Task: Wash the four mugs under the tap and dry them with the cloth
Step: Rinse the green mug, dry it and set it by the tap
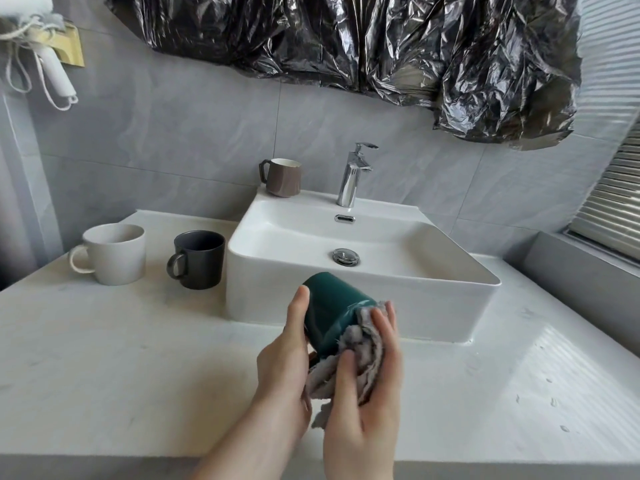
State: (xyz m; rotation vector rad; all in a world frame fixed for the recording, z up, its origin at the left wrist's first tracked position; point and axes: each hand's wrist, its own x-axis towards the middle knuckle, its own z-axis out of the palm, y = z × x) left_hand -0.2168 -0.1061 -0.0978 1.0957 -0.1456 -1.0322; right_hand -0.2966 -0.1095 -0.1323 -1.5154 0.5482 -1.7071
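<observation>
- The dark green glazed ceramic mug [332,317] is held in the air above the white stone desk [138,358], just in front of the sink, tilted with its base pointing up and away.
- The left hand [287,362] has its grip closed round the green mug's side, thumb lying along the wall.
- The right hand [367,386] has its grip curled round a crumpled grey terry cloth [360,355], pressing it against the mug's mouth end; the cloth hangs down between the two hands.
- A white rectangular ceramic basin [363,258] stands on the desk behind the hands, with a chrome lever tap [353,178] at its back edge.
- A brown faceted mug [282,177] stands upright on the basin's back left corner.
- A dark grey mug [199,259] stands upright on the desk just left of the basin, and an off-white mug [114,254] stands further left, the two apart.
- Crinkled black plastic sheeting [363,46] hangs on the grey tiled wall above.
</observation>
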